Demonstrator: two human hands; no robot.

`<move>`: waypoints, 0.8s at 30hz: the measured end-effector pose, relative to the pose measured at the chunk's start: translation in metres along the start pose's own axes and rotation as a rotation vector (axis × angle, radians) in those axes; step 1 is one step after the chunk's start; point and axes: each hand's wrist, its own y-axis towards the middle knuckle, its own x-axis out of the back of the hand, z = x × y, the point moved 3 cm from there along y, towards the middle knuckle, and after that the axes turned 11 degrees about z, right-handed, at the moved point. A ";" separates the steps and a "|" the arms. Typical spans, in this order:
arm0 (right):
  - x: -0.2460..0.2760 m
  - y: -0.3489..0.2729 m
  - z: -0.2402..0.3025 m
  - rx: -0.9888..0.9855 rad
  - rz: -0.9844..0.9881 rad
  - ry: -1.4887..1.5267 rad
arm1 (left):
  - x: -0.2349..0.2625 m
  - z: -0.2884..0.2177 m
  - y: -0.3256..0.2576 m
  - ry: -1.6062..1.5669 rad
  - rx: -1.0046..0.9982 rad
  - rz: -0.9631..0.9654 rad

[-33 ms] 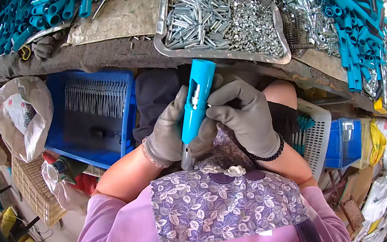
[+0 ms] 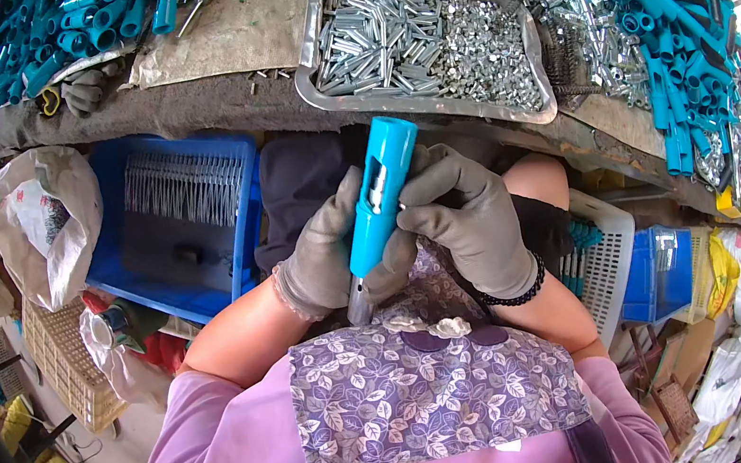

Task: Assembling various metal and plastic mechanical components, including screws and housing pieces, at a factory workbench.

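Observation:
A teal plastic tubular housing (image 2: 374, 231) is tilted in front of my lap, its wide end away from me. Through a slot in its side shows a silvery metal part (image 2: 377, 188), and a metal rod (image 2: 359, 300) protrudes from its narrow near end. My gloved left hand (image 2: 321, 253) is wrapped round the lower housing. Beside the slot, my gloved right hand (image 2: 469, 217) brings thumb and forefinger together in a pinch against the housing's right side. Whatever lies between those fingertips is too small or hidden to make out.
On the bench ahead, a metal tray (image 2: 311, 87) holds metal pins and small nut-like pieces. Teal parts (image 2: 659, 45) are heaped on both sides. A blue crate (image 2: 244, 250) with wire-like metal parts stands left, near a white sack (image 2: 3, 205); a white basket (image 2: 617, 243) stands right.
The housing has shifted very slightly to the right and toward me. A tiny metal bit at my right fingertips no longer shows. Both hands keep their places.

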 end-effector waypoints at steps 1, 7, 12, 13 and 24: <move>-0.001 0.003 -0.004 0.053 0.050 0.199 | 0.007 0.000 -0.001 0.102 0.002 0.017; 0.000 0.002 -0.020 -0.177 0.158 0.592 | 0.012 0.000 -0.011 0.195 0.109 0.045; -0.009 -0.002 -0.016 -0.257 0.238 0.681 | 0.009 -0.008 -0.020 0.228 0.108 0.140; -0.007 -0.002 -0.022 -0.213 0.303 0.681 | 0.003 -0.011 -0.017 0.233 0.146 0.160; -0.038 0.011 0.007 -0.192 0.325 0.525 | -0.018 -0.039 -0.025 0.609 -0.087 0.117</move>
